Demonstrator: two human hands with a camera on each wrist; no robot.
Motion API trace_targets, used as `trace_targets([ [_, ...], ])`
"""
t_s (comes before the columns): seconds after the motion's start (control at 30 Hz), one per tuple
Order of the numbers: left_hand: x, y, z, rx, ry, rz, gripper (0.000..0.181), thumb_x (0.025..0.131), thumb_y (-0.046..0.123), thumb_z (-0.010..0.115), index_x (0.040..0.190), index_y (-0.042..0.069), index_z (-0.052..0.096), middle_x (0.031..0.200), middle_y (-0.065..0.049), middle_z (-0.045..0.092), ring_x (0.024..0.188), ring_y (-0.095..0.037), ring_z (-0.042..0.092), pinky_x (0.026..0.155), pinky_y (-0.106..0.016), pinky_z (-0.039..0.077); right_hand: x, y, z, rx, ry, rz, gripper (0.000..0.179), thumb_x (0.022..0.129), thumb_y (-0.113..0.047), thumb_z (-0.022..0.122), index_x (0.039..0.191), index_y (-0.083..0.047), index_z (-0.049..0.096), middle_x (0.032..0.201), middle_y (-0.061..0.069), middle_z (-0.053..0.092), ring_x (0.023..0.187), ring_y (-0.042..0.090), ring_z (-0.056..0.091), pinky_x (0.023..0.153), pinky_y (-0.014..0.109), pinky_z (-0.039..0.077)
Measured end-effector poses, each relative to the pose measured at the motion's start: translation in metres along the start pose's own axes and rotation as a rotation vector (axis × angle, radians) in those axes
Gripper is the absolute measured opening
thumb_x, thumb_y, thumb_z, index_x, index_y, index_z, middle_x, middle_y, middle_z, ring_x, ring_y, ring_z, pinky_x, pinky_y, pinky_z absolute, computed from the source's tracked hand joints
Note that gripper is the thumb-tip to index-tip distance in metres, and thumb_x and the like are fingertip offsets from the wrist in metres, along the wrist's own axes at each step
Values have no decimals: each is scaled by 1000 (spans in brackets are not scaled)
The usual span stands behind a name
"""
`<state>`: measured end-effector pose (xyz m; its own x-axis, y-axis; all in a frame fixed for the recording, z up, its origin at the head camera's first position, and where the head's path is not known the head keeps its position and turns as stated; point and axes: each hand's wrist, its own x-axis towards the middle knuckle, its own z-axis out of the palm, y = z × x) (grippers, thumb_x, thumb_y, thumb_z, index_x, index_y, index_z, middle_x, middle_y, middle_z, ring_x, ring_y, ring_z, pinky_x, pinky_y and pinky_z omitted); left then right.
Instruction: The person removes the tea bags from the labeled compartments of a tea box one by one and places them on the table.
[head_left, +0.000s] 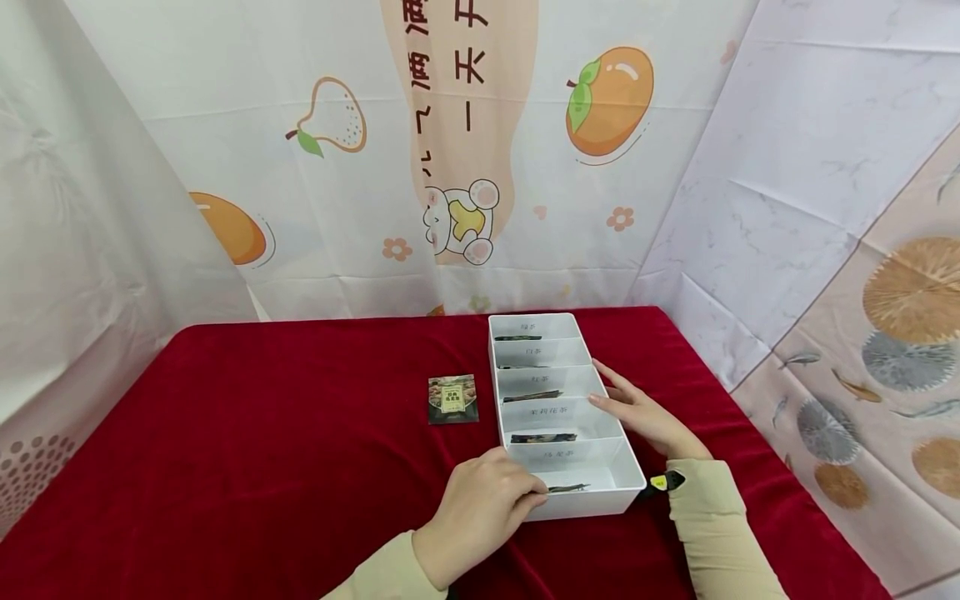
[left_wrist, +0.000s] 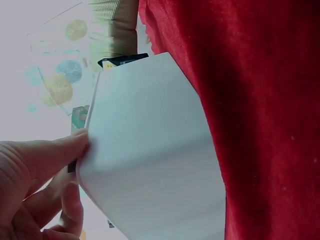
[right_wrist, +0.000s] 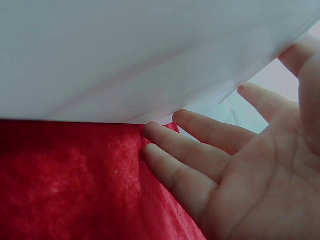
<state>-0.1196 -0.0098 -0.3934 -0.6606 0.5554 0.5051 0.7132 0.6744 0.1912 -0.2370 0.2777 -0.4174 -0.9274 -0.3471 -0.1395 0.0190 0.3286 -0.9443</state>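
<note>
A long white divided box (head_left: 592,504) stands on the red cloth, with labelled compartments in a row. My left hand (head_left: 483,504) is at its near left corner, fingers over the rim and thumb against the rim (left_wrist: 86,131). Between thumb and fingers it pinches a dark flat packet (left_wrist: 72,166), mostly hidden behind the box wall. In the nearest compartment a thin packet edge (head_left: 570,487) shows by the fingertips. My right hand (head_left: 648,417) rests along the box's right side, fingers (right_wrist: 192,160) spread and nearly straight, fingertips at the wall.
Left of the box, a square dark sachet (head_left: 453,400) with a pale yellow label lies flat on the red cloth (head_left: 300,433). Other compartments hold flat dark packets (head_left: 543,437) too. A printed white curtain (head_left: 315,208) hangs behind the table.
</note>
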Motion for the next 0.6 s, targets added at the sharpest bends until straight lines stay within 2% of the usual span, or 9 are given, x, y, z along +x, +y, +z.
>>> trace_targets([
  [0.2, 2, 1, -1, -109, 72, -10, 4, 89, 30, 75, 86, 28, 75, 80, 18, 72, 76, -1, 56, 60, -7, 39, 0, 1, 0, 1, -1, 6, 75, 100, -29, 59, 160, -23, 14, 148, 30, 42, 113, 26, 64, 92, 37, 52],
  [0.37, 4, -1, -2, -221, 145, 18, 2, 90, 22, 74, 91, 23, 73, 83, 15, 72, 71, -2, 51, 60, -5, 36, 0, 0, 0, 3, 0, 6, 76, 100, -29, 59, 161, -22, 13, 149, 30, 40, 113, 27, 63, 92, 37, 51],
  [0.6, 8, -9, -9, -259, 201, 9, 11, 87, 18, 76, 98, 19, 77, 81, 11, 70, 69, -1, 49, 59, -3, 35, 0, 0, 0, -7, 7, 12, 76, 100, -30, 59, 161, -23, 13, 150, 30, 40, 117, 30, 62, 95, 41, 51],
])
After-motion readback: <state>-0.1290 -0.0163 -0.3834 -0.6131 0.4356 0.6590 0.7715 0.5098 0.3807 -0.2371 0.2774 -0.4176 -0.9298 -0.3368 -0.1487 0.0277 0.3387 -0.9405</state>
